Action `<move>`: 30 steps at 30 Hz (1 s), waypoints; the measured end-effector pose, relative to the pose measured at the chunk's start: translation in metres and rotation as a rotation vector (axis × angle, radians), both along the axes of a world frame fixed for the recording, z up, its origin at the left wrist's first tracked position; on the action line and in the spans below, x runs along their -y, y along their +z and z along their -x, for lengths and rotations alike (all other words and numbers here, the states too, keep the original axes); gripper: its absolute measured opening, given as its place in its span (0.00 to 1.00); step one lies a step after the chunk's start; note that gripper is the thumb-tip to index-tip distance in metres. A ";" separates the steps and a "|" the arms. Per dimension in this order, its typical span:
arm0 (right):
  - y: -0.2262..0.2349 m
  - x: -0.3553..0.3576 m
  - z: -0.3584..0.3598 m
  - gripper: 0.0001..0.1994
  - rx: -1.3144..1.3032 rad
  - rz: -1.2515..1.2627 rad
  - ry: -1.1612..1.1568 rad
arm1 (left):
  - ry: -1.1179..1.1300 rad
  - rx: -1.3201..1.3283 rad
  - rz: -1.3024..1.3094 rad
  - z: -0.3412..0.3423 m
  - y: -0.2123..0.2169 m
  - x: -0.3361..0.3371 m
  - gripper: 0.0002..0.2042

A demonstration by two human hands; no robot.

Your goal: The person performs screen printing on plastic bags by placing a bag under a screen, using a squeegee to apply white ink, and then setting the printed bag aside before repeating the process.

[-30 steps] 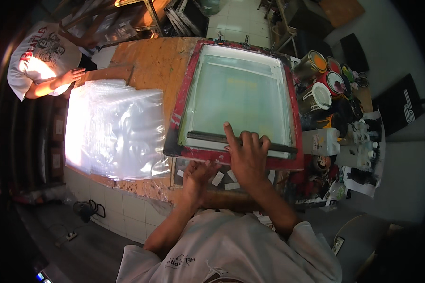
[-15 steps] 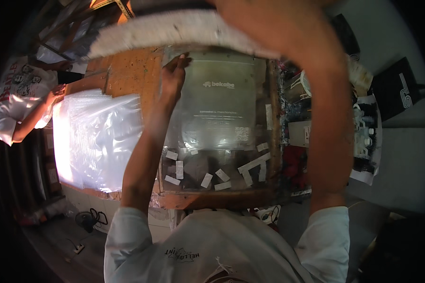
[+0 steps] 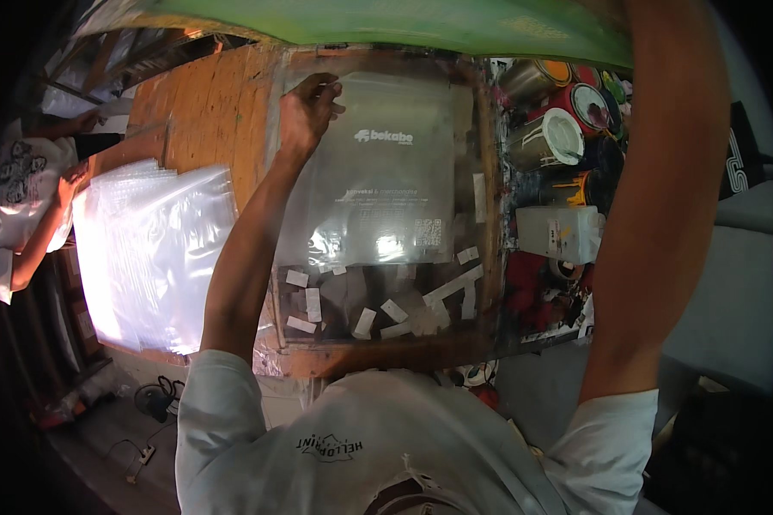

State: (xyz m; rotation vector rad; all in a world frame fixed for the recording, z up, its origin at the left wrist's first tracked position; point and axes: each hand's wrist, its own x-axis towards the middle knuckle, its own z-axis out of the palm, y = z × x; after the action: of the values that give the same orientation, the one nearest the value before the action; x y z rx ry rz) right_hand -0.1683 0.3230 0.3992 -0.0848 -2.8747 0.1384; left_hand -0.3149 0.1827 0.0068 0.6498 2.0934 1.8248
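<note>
A clear plastic bag (image 3: pixel 386 172) with white print lies flat on the dark board (image 3: pixel 335 296) in the middle of the table. My left hand (image 3: pixel 312 112) is over the bag's upper left corner, its fingers half curled and spread, with nothing visible between them. Across the far side, a green framed screen (image 3: pixel 421 26) is tilted up above the board. My right forearm (image 3: pixel 661 197) reaches up past the screen's right side, and the hand itself is beyond the picture's top edge.
Left of the board lies a fanned stack of clear plastic bags (image 3: pixel 159 257). Another person (image 3: pixel 34 189) stands at the far left, a hand near that stack. Paint cans (image 3: pixel 551 142) and a whitish plastic container (image 3: pixel 558 233) crowd the right side. Several white tape pieces (image 3: pixel 313 305) mark the board.
The screen has swung from a pale blurred edge to showing its green face at the top. My right arm has moved right and up, its hand out of view. My left hand's fingers have spread.
</note>
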 end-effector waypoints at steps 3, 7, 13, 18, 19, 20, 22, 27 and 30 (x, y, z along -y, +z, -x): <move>0.019 0.009 -0.001 0.28 0.091 0.140 -0.034 | 0.120 -0.018 -0.124 -0.001 0.020 0.026 0.15; 0.037 0.013 0.000 0.33 0.216 0.207 -0.184 | 0.418 -0.169 0.129 0.024 0.011 0.133 0.15; -0.012 0.003 0.014 0.36 -0.067 0.261 -0.123 | 0.841 0.096 -0.120 0.057 0.007 0.344 0.22; -0.028 -0.007 0.013 0.40 -0.098 0.307 -0.179 | 1.097 -0.500 0.514 0.030 0.025 0.446 0.36; -0.026 -0.008 0.011 0.40 -0.053 0.339 -0.180 | 1.027 -0.619 0.599 0.004 0.020 0.445 0.35; -0.024 -0.007 0.009 0.41 -0.053 0.374 -0.186 | 0.952 -0.702 0.669 -0.030 0.008 0.431 0.32; -0.022 -0.006 0.007 0.39 -0.090 0.316 -0.200 | 0.636 -0.673 0.719 -0.106 -0.017 0.383 0.29; -0.027 0.005 0.010 0.40 -0.142 0.179 -0.231 | 0.013 -0.510 0.993 -0.218 -0.052 0.227 0.38; -0.027 0.012 0.007 0.40 -0.119 0.158 -0.275 | -0.049 -0.610 0.894 -0.203 -0.057 0.146 0.36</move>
State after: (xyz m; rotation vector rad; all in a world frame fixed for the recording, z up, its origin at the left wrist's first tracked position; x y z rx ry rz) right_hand -0.1752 0.3108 0.3726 -0.4825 -2.6957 0.3045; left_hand -0.1118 0.0372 -0.0505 1.0298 2.8733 0.5099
